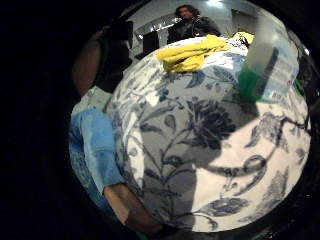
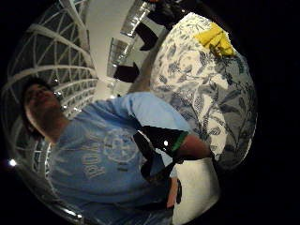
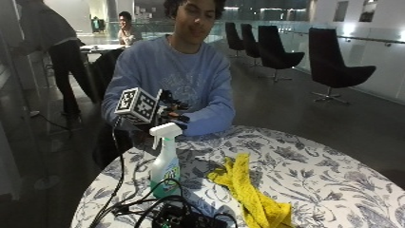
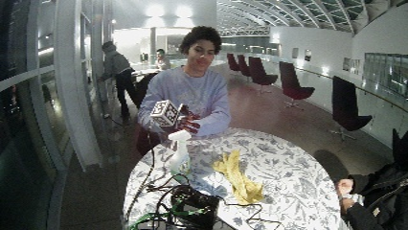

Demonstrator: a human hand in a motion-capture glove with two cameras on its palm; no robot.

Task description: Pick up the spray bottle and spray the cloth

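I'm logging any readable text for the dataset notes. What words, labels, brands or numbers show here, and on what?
Sweatshirt: a chest print with lettering and a round emblem, too blurred to read and mirrored in the thumb side palm view.
Spray bottle: a label with print, too small to read.
Nothing else carries text.

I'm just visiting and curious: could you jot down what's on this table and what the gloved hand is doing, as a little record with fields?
Table: round, blue floral cloth
Spray bottle: upright on the table, white trigger head
Yellow cloth: lying crumpled beside the bottle, apart from it
Right hand: raised above and behind the bottle, not touching it, fingers relaxed
Task stage: bottle not yet picked up
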